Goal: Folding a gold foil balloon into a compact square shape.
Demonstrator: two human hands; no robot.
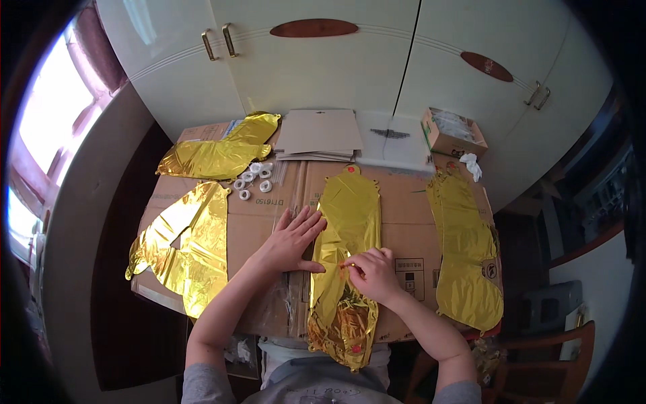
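A flat gold foil balloon (350, 202) lies lengthwise before me, its near end hanging over the table edge. My left hand (293, 239) is open, palm down with fingers spread, its fingertips and thumb on the balloon's left edge. My right hand (373, 273) is closed over the middle of the same balloon, thumb and fingers pinching a bit of its foil. The near part of the foil is crinkled and shows brownish reflections. Another gold foil balloon (205, 236) lies at the left, and a further one (464, 249) at the right, both flat.
A cardboard sheet (262, 229) covers the table. Folded gold foil (222, 151) lies far left, beside several white ribbon rolls (245, 194). Grey boards (319, 131) and a clear plastic bag (390, 141) lie at the back, with an open box (454, 132) right of them. Cabinets (323, 67) stand behind.
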